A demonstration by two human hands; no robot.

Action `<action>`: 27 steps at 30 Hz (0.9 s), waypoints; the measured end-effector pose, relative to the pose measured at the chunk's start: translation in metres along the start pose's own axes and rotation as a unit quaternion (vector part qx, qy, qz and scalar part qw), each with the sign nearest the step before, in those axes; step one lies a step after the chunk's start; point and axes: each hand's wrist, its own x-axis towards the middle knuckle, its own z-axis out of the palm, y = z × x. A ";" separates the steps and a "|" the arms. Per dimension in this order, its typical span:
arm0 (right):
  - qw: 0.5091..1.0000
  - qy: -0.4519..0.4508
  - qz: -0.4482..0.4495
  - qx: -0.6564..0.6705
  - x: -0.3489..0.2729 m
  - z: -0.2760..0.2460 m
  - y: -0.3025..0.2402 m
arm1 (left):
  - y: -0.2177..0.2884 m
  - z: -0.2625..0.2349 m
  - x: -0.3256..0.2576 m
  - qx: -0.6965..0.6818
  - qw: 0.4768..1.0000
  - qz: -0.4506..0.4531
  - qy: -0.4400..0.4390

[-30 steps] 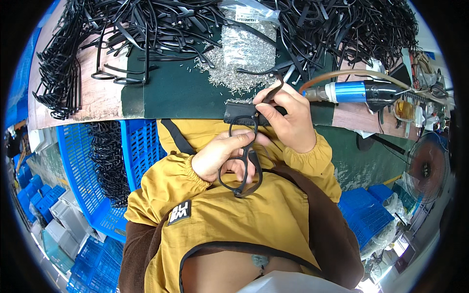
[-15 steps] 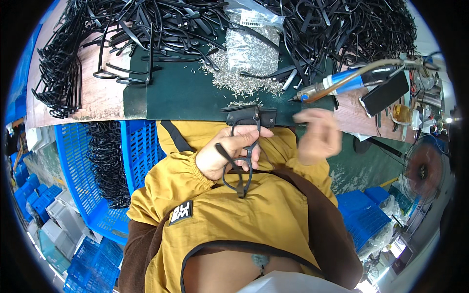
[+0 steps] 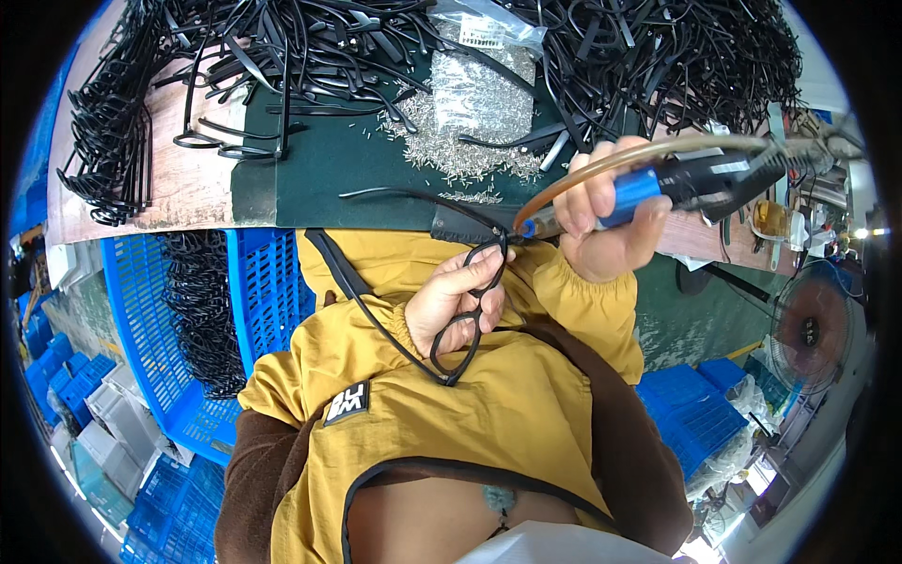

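Across the upper part of the head view, a green work mat [image 3: 310, 174] is spread on a wooden bench, with heaps of black eyeglass parts [image 3: 235, 47] behind it and a scatter of small silver pins [image 3: 474, 117] at its middle. Blue plastic crates [image 3: 141, 310] are stacked below the bench on the left.

A black eyeglass frame [image 3: 465, 315] is held just below the bench edge, in front of the yellow jacket. It is pinched by the left hand [image 3: 451, 301], whose fingers are curled around one lens rim, thumb on top. The right hand [image 3: 601, 221] is closed around a blue-handled powered screwdriver [image 3: 658, 188], which is angled down and leftward so that its tip is brought to the frame's upper corner.

Half a second earlier the right hand was blurred beside the frame and the screwdriver lay on the bench; it has since been picked up and brought to the frame.
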 end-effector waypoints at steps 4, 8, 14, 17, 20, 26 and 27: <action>0.999 0.032 -0.016 -0.005 -0.007 0.016 0.002 | 0.002 0.000 -0.001 0.000 1.000 -0.009 0.012; 0.998 0.050 0.027 -0.003 -0.005 0.022 0.004 | 0.007 -0.005 -0.002 0.013 0.999 -0.008 -0.030; 0.998 -0.003 0.050 0.027 0.004 0.012 0.008 | 0.013 0.000 0.001 0.029 0.998 -0.036 -0.045; 0.997 -0.003 0.045 0.069 0.012 -0.001 0.005 | 0.023 0.008 -0.005 0.064 0.994 -0.085 0.029; 0.993 0.089 0.004 0.080 0.015 -0.016 -0.009 | 0.044 0.009 -0.036 0.140 0.989 -0.001 0.057; 0.988 0.132 -0.065 -0.046 0.022 -0.062 -0.041 | 0.089 -0.011 -0.156 0.286 0.760 0.478 0.336; 0.987 0.141 -0.070 -0.034 0.021 -0.066 -0.043 | 0.098 -0.015 -0.170 0.288 0.690 0.524 0.409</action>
